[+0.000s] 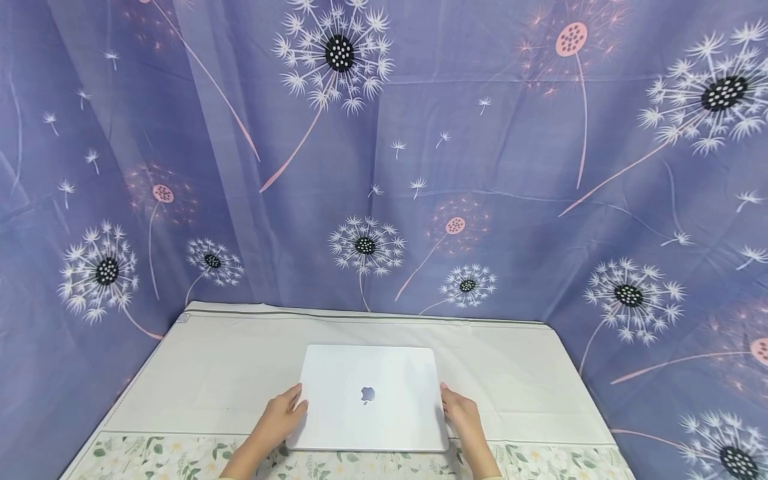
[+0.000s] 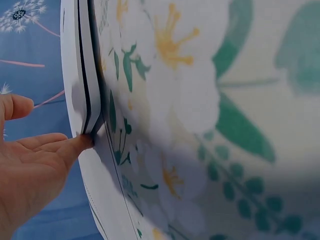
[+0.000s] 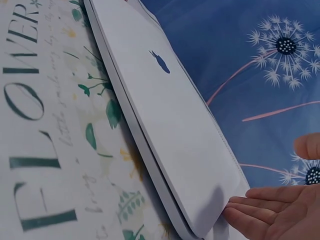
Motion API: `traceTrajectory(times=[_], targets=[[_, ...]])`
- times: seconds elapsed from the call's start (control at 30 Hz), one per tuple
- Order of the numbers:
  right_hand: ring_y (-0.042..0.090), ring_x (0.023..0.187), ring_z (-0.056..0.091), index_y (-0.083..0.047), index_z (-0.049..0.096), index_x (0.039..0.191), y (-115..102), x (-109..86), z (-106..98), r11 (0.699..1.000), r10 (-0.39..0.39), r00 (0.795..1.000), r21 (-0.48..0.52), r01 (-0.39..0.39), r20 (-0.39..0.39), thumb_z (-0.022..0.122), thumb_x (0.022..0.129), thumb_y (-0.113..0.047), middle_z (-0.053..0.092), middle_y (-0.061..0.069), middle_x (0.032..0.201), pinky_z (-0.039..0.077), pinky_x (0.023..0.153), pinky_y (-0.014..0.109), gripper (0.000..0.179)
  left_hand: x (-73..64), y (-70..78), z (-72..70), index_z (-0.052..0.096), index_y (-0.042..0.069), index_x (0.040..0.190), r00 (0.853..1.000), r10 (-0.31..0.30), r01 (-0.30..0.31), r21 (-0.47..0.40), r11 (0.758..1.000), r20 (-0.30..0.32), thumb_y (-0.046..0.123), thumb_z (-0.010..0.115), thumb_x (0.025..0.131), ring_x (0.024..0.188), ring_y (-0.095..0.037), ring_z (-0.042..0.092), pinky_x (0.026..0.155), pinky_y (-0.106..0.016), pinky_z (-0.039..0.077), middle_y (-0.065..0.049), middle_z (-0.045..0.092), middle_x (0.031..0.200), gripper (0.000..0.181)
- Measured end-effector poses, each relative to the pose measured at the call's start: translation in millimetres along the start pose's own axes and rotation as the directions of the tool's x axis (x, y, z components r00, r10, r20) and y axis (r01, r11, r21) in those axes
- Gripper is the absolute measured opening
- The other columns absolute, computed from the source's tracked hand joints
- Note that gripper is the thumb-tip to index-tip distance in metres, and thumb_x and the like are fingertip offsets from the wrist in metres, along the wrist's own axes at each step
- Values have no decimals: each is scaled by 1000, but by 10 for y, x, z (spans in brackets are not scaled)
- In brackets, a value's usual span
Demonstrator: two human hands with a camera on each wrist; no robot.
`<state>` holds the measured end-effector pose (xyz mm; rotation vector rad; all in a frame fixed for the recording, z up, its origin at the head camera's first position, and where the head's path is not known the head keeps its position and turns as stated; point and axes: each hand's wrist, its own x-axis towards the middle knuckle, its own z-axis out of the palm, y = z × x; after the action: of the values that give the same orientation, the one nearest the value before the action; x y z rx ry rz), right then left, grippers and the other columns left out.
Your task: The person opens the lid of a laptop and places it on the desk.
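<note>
A closed silver laptop (image 1: 372,427) with a dark apple logo (image 1: 367,395) on its lid lies flat on the table. My left hand (image 1: 279,415) is at the laptop's left side; in the left wrist view its fairly straight fingers (image 2: 52,145) touch the side near a corner, while the thumb stands apart. On the opposite side is my right hand (image 1: 462,410). In the right wrist view, extended fingers (image 3: 255,212) meet the laptop's edge near its corner, and that thumb is raised away from the lid. Fingertip undersides are partly hidden by the laptop.
A white cloth (image 1: 228,373) covers the table, with a floral printed band (image 1: 156,460) along the near side. Behind and on both sides hangs a blue-purple curtain (image 1: 420,167) printed with dandelions, close to the table's edges.
</note>
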<state>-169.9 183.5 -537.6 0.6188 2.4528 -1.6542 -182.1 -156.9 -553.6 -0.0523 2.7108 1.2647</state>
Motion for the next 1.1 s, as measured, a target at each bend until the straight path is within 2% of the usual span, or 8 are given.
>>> traceTrajectory(times=[0.43,0.57,0.67,0.73,0.8,1.0,1.07,1.1], targets=[[47,126,45,13,46,133,26,-29,3,995,-49,999,-82,51,23,41,101,-44,48,32,135,43,100,58,66,-81,-29,57,33,-16,139,999,31,-31,17,999,15,12,57,91,134,-45,35,108,-54,34,-34,34,144,61],[44,128,44,10,46,134,21,-36,38,981,-154,988,-113,157,30,46,101,-35,49,29,136,42,103,54,56,-102,-48,50,31,-15,141,998,51,-52,17,999,28,13,58,90,134,-45,35,108,-54,33,-33,33,145,64],[43,127,47,8,48,134,20,-67,78,949,-268,959,-148,279,87,50,100,-30,50,28,136,44,101,51,51,-121,-79,39,31,-14,141,996,77,-79,34,996,44,14,60,90,135,-44,35,109,-55,32,-32,33,146,66],[42,125,49,5,50,134,22,-90,111,905,-353,923,-195,378,150,53,99,-28,52,27,135,45,100,52,48,-138,-103,28,31,-15,142,992,113,-116,56,992,61,17,63,90,135,-44,35,109,-55,31,-32,33,146,68],[41,125,50,3,52,133,20,-113,150,838,-438,869,-246,487,231,55,98,-28,54,25,134,44,101,53,47,-163,-132,15,30,-14,142,987,137,-143,76,987,83,21,66,89,136,-43,33,111,-55,28,-31,32,147,73],[37,122,54,6,55,129,-23,-165,300,546,-633,633,-324,773,445,60,96,-31,58,22,130,45,100,51,50,-214,-212,-15,26,-13,145,974,184,-197,96,976,133,38,72,82,138,-44,29,112,-56,23,-31,26,150,93],[37,120,55,7,55,128,-36,-184,353,449,-660,565,-343,825,495,61,95,-32,58,22,129,46,99,50,51,-230,-230,-23,25,-13,145,969,198,-214,95,972,149,42,74,79,138,-45,29,111,-57,23,-32,25,150,99],[36,121,55,6,55,128,-45,-195,377,423,-655,550,-351,835,518,61,95,-33,58,21,130,47,99,49,52,-235,-236,-28,24,-14,145,966,206,-223,101,969,157,45,75,77,138,-46,28,111,-58,22,-33,24,150,103]])
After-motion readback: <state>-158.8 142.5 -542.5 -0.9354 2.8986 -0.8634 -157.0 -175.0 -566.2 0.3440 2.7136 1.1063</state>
